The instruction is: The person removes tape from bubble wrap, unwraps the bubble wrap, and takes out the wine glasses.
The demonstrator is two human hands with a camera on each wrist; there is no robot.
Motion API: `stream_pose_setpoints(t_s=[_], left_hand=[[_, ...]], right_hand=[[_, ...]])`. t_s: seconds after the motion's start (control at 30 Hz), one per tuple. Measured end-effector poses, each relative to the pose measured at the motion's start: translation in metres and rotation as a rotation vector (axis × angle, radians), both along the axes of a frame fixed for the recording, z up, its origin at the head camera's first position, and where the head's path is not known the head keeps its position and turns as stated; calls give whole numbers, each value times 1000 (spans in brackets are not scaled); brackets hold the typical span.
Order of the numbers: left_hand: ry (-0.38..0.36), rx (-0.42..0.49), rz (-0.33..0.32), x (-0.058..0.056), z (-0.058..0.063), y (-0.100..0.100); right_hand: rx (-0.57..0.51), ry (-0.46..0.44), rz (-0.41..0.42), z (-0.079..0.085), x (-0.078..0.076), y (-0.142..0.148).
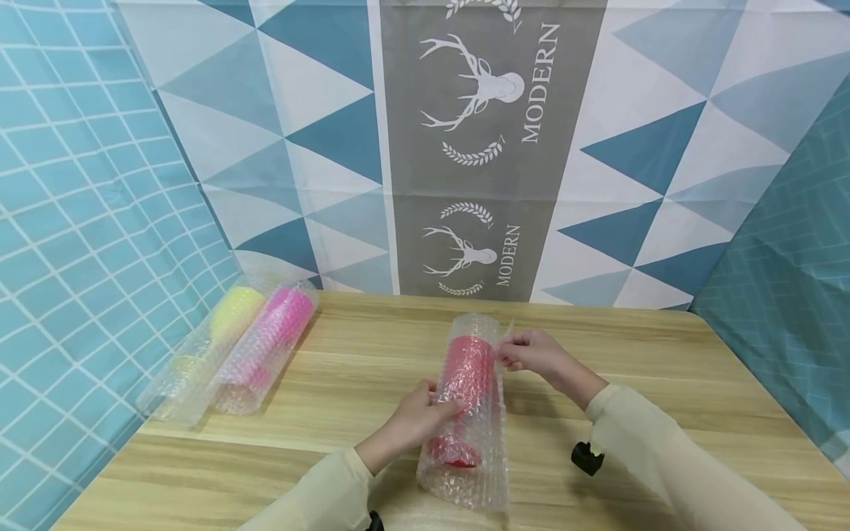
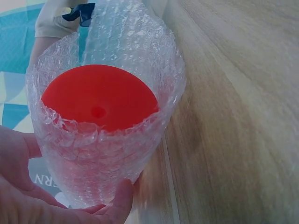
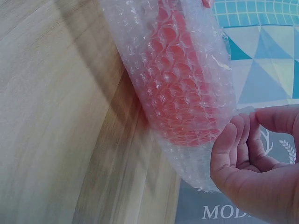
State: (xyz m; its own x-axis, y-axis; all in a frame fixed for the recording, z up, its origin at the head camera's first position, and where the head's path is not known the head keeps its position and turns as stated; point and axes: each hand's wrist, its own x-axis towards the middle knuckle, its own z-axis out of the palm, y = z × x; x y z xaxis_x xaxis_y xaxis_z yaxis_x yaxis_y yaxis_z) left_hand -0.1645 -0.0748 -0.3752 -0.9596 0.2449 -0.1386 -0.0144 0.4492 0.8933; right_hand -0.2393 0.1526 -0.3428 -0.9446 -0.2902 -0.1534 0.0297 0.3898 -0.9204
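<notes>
A red object (image 1: pixel 468 369) with a wide cylindrical part and a round flat end (image 2: pixel 100 93) lies rolled in bubble wrap (image 1: pixel 474 483) on the table. My left hand (image 1: pixel 417 420) grips the roll from its left side, thumb on top. At the far right of the roll, my right hand (image 1: pixel 531 355) pinches a small clear strip (image 3: pixel 245 110), which looks like tape, between thumb and forefinger. Its other fingers are curled beside the wrap. Through the bubbles the red object's middle is only blurrily visible.
Two more bubble-wrapped rolls lie side by side at the table's left, one around a yellow object (image 1: pixel 234 311), one around a pink object (image 1: pixel 287 313). Patterned cloth (image 1: pixel 458 169) hangs behind the wooden table (image 1: pixel 319 413); blue checked cloth (image 1: pixel 73 221) borders the left.
</notes>
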Motion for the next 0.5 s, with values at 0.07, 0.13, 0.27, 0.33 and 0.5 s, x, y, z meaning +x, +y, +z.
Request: stream_pose_setpoints(t_s=[0.07, 0.13, 0.27, 0.33, 0.5], left_hand=[[0, -5, -1, 0, 1, 0], [1, -7, -2, 0, 1, 0], [0, -6, 0, 0, 2, 1], [-2, -5, 1, 0, 2, 1], [-7, -4, 3, 1, 2, 0]], right_hand=[[-4, -2, 1, 0, 0, 1], [-15, -5, 2, 0, 0, 3], [-17, 4, 5, -1, 1, 8], [-8, 9, 0, 0, 1, 10], [18, 6, -22, 3, 2, 18]])
